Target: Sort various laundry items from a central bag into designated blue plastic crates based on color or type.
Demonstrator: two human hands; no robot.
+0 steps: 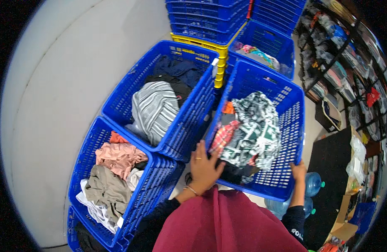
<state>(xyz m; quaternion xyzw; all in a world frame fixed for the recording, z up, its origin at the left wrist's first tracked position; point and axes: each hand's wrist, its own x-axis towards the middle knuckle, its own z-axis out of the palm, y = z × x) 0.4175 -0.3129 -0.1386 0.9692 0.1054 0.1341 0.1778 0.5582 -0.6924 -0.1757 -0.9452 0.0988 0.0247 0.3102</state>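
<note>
In front of me is a blue plastic laundry basket (292,132) with perforated walls. Inside it lies a bunched green, white and black patterned garment (256,132), beside a red plaid cloth (225,135) and an orange piece (228,107). My right hand (298,170) grips the rim at the near right corner. At the near left corner, my left hand (204,170) lies against the basket with its fingers spread. It wears a ring and a bracelet. Dark cloth (240,172) fills the near end of the basket.
Left stand stacked blue baskets, one with a striped grey garment (155,107), another with pink (121,156) and olive clothes (108,186). Tall crate stacks (209,22) rise behind. To the right are blue water jugs (313,184), a black surface (325,160) and racks of bagged goods (347,63).
</note>
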